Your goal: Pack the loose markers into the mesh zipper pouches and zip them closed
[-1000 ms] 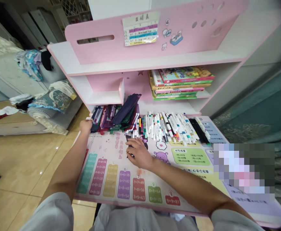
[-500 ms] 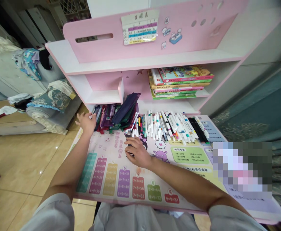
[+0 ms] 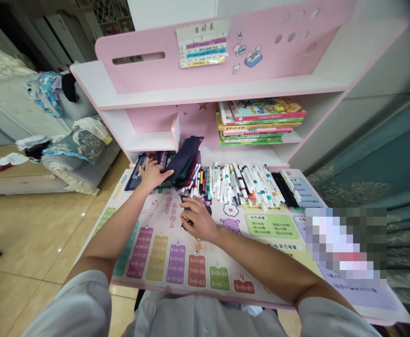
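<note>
My left hand (image 3: 152, 176) lies over a pile of dark fabric pouches (image 3: 183, 157) in purple, green and maroon. Its fingers are spread, with the thumb toward the navy pouch on top; whether it presses on them I cannot tell. Below the pens, my right hand (image 3: 199, 219) rests on or just above the printed desk mat (image 3: 162, 210). Its fingers are loosely bent, apart from the thumb, and nothing shows in them. A row of white marker pens (image 3: 222, 182) lies right of the pouches, some with coloured ends. Several black pens (image 3: 286, 189) lie near its right end.
Behind the pens rises a pink and white desk shelf (image 3: 222, 89) holding a stack of books (image 3: 261, 119). A paper chart (image 3: 203, 44) is stuck to its panel. A blurred patch (image 3: 345, 245) covers the mat's right side. To the left stands a sofa (image 3: 64, 159) with clothes on it.
My left hand has moved right, from the pile's left edge onto the pouches. A dark pouch at the left end now lies further out over the mat. My right hand has hardly moved.
</note>
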The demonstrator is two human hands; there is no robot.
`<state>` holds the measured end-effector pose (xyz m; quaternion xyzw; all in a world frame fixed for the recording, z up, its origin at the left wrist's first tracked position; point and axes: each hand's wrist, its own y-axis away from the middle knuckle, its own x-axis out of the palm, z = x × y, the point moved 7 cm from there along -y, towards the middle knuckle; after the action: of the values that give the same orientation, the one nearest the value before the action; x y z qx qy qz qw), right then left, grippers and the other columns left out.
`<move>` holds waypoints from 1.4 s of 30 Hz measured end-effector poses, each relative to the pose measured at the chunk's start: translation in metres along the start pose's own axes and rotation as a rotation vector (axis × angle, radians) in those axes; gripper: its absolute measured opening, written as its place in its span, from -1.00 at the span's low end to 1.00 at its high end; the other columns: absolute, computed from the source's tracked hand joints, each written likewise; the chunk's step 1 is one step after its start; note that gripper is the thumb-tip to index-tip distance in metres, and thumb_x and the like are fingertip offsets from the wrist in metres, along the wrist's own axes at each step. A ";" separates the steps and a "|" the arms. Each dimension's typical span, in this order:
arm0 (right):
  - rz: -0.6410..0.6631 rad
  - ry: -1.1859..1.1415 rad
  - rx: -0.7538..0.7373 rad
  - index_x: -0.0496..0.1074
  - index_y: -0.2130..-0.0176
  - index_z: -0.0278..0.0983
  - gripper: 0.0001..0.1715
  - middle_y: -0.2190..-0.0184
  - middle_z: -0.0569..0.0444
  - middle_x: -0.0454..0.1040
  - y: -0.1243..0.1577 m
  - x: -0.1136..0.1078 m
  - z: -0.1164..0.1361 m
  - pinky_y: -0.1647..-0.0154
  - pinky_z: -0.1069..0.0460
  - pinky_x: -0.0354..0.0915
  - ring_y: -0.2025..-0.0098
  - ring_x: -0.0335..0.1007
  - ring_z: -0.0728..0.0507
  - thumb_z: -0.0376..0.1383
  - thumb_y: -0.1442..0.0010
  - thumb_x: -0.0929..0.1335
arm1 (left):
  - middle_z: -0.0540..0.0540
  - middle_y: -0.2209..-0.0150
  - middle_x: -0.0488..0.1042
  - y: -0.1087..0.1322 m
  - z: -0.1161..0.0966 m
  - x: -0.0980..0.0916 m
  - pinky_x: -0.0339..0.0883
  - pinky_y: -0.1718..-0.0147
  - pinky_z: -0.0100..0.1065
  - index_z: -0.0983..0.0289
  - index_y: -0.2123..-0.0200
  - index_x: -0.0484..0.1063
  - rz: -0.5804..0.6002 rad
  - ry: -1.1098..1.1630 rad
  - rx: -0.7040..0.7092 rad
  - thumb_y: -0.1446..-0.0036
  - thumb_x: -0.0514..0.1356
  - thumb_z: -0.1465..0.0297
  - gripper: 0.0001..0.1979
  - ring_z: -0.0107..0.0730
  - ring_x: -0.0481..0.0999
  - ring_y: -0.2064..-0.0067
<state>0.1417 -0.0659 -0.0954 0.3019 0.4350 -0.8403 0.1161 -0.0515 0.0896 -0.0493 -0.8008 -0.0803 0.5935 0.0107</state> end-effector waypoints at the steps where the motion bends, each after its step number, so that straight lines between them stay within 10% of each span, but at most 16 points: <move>1: 0.010 -0.004 0.001 0.50 0.32 -0.19 -0.83 0.10 -0.08 0.59 0.000 0.001 0.000 -0.24 -0.35 0.23 -0.19 0.43 -0.29 -0.32 -0.28 0.31 | 0.20 -0.33 0.34 0.001 -0.001 -0.001 -0.19 -0.34 0.42 0.17 0.30 0.65 -0.019 0.007 -0.002 -0.09 0.33 0.00 -0.64 0.34 0.00 -0.45; 7: 0.071 -0.015 0.043 0.51 0.32 -0.17 -0.84 0.07 -0.09 0.58 0.000 0.005 -0.004 -0.30 -0.36 0.17 -0.23 0.40 -0.29 -0.31 -0.26 0.32 | 0.17 -0.27 0.42 0.002 -0.001 0.000 -0.17 -0.33 0.44 0.19 0.34 0.61 -0.084 0.065 -0.043 -0.19 0.31 0.20 -0.80 0.21 0.11 -0.43; 17: 0.057 0.007 0.039 0.51 0.33 -0.18 -0.80 0.09 -0.09 0.59 0.000 0.006 -0.002 -0.27 -0.35 0.22 -0.20 0.42 -0.28 -0.29 -0.29 0.30 | 0.27 -0.25 0.42 0.000 -0.009 0.006 -0.14 -0.33 0.41 0.21 0.28 0.59 -0.032 0.075 -0.041 -0.06 0.35 -0.04 -0.58 0.35 0.04 -0.44; 27: -0.013 -0.013 0.002 0.51 0.29 -0.20 -0.88 0.08 -0.09 0.57 0.001 0.001 -0.002 -0.26 -0.34 0.23 -0.20 0.42 -0.30 -0.32 -0.26 0.34 | 0.17 -0.28 0.41 0.016 -0.024 -0.014 -0.19 -0.32 0.48 0.23 0.41 0.47 -0.139 0.270 0.005 -0.18 0.31 0.29 -0.83 0.20 0.06 -0.46; 35: -0.386 0.079 -0.098 0.35 -0.03 -0.12 -0.64 -0.04 -0.08 0.44 -0.013 -0.070 0.024 -0.26 -0.39 0.27 -0.29 0.27 -0.36 -0.25 -0.23 0.40 | 0.17 -0.24 0.46 0.090 -0.034 -0.053 -0.19 -0.35 0.39 0.20 0.43 0.37 -0.274 0.318 0.345 -0.18 0.30 0.24 -0.77 0.18 0.10 -0.45; 42: -0.614 0.226 0.017 0.18 -0.21 -0.06 -0.39 -0.17 -0.10 0.23 -0.004 -0.136 -0.021 -0.36 -0.52 0.09 -0.37 0.10 -0.41 0.05 -0.26 0.31 | 0.15 -0.22 0.48 0.146 -0.028 -0.045 -0.28 -0.37 0.33 0.18 0.47 0.41 -0.231 0.236 0.578 -0.26 0.24 0.15 -0.69 0.18 0.17 -0.43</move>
<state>0.2557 -0.0560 -0.0196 0.2488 0.5089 -0.8009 -0.1943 -0.0204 -0.0590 -0.0145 -0.8135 0.0029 0.4896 0.3138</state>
